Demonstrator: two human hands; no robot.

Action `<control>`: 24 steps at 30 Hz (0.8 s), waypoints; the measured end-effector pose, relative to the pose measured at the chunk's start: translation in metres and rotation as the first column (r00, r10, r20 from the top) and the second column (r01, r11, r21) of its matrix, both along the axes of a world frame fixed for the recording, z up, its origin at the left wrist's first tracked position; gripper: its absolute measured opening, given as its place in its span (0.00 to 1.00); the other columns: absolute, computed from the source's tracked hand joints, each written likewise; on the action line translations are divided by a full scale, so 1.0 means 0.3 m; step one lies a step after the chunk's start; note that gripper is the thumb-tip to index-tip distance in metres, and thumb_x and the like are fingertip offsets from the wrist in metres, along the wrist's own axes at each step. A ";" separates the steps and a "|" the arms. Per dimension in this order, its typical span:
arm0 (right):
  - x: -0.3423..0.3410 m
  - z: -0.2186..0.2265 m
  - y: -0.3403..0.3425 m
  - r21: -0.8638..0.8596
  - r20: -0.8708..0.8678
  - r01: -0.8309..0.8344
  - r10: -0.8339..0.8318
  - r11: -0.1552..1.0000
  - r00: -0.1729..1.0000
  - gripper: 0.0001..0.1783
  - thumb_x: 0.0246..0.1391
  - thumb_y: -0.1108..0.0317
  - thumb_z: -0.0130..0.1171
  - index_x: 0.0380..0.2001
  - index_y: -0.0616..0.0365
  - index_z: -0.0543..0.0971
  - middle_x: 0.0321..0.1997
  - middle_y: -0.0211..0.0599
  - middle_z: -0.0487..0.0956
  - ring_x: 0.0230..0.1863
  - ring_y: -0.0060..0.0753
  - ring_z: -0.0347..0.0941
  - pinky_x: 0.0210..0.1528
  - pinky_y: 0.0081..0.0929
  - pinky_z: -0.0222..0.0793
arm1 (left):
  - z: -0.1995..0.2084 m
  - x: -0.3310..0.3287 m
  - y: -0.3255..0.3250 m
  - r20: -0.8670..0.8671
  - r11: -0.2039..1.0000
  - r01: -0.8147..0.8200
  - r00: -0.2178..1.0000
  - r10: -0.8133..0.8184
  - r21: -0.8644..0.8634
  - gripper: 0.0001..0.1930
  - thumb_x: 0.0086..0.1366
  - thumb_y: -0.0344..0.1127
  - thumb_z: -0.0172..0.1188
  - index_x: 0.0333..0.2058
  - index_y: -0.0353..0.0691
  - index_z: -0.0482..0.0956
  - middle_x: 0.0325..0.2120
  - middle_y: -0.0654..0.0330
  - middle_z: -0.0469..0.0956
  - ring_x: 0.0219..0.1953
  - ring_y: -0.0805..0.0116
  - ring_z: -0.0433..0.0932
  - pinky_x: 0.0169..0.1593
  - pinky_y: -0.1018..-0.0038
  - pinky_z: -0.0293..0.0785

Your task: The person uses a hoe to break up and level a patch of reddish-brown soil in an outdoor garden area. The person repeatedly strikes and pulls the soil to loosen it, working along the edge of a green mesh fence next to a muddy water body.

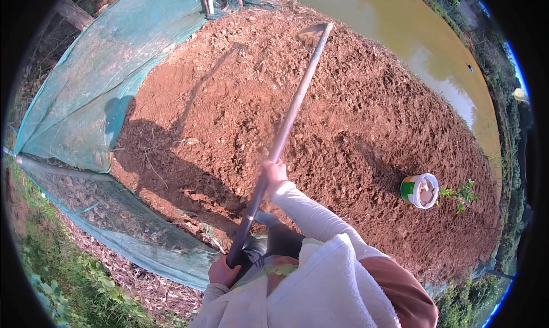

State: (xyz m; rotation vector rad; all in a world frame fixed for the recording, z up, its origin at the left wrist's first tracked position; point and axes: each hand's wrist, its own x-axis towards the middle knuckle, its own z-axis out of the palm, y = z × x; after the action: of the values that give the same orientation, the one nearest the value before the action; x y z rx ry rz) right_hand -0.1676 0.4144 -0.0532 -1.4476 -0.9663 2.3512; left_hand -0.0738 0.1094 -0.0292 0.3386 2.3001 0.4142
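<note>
A long-handled hoe (298, 96) stretches from my body up and away over the reddish-brown soil. Its metal blade (312, 35) is at the far end, near the pond-side edge of the plot. My right hand (275, 172) wraps round the middle of the handle, with that arm in a white sleeve. Lower down, my left hand (223, 272) is closed round the dark butt end, close to my thigh. The blade looks raised, since its shadow falls apart from it on the left, though its exact height is hard to judge.
Broken, clumpy soil (354, 174) spreads all round. A white and green bucket (420, 191) stands at the right beside a small leafy plant (462, 196). Green netting (123, 54) fences the left side and bends toward my feet. A murky pond (394, 19) borders the far right.
</note>
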 end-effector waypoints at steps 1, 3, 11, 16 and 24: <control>0.011 -0.139 0.058 -0.023 -0.015 -0.002 0.002 1.000 1.000 0.09 0.46 0.71 0.54 0.29 0.60 0.66 0.16 0.31 0.67 0.13 0.27 0.63 0.14 0.27 0.65 | -0.008 0.032 -0.006 0.051 1.000 -0.018 0.999 0.019 -0.015 0.21 0.41 0.48 0.61 0.32 0.42 0.72 0.25 0.50 0.76 0.30 0.50 0.75 0.34 0.60 0.70; 0.006 -0.271 0.045 -0.048 0.166 -0.057 0.065 0.997 0.984 0.07 0.42 0.74 0.54 0.20 0.60 0.66 0.13 0.33 0.66 0.13 0.27 0.65 0.16 0.29 0.69 | -0.013 0.048 -0.035 0.123 0.998 -0.040 0.991 0.047 -0.058 0.22 0.40 0.50 0.62 0.31 0.41 0.73 0.25 0.49 0.76 0.31 0.50 0.75 0.34 0.59 0.70; 0.253 -0.264 -0.435 -0.244 0.346 -0.200 0.278 0.949 0.896 0.07 0.39 0.74 0.59 0.20 0.63 0.70 0.14 0.40 0.69 0.15 0.38 0.69 0.16 0.33 0.66 | -0.009 0.257 -0.511 0.388 0.951 -0.118 0.893 0.227 -0.285 0.18 0.44 0.48 0.61 0.30 0.43 0.75 0.23 0.51 0.76 0.29 0.51 0.75 0.34 0.63 0.70; 0.348 -0.264 -0.551 -0.356 0.327 -0.122 0.246 0.927 0.913 0.06 0.39 0.76 0.55 0.21 0.62 0.68 0.14 0.39 0.65 0.17 0.38 0.66 0.20 0.37 0.67 | -0.004 0.299 -0.603 0.303 0.906 -0.217 0.892 0.335 -0.363 0.17 0.45 0.48 0.60 0.30 0.44 0.74 0.22 0.51 0.76 0.28 0.50 0.75 0.33 0.61 0.70; 0.037 -0.127 -0.073 -0.206 -0.001 -0.017 0.017 0.978 1.000 0.07 0.42 0.71 0.53 0.21 0.56 0.65 0.14 0.31 0.63 0.15 0.29 0.61 0.19 0.30 0.62 | -0.112 0.131 -0.158 -0.040 0.984 -0.164 0.986 0.161 -0.075 0.16 0.46 0.49 0.57 0.29 0.45 0.72 0.20 0.51 0.75 0.26 0.49 0.75 0.31 0.58 0.69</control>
State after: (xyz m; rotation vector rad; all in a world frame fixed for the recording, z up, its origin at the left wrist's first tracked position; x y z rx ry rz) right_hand -0.1565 0.3925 -0.0913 -1.5172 -0.7556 2.5274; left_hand -0.0344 0.0620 -0.0629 0.1198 2.3787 0.4009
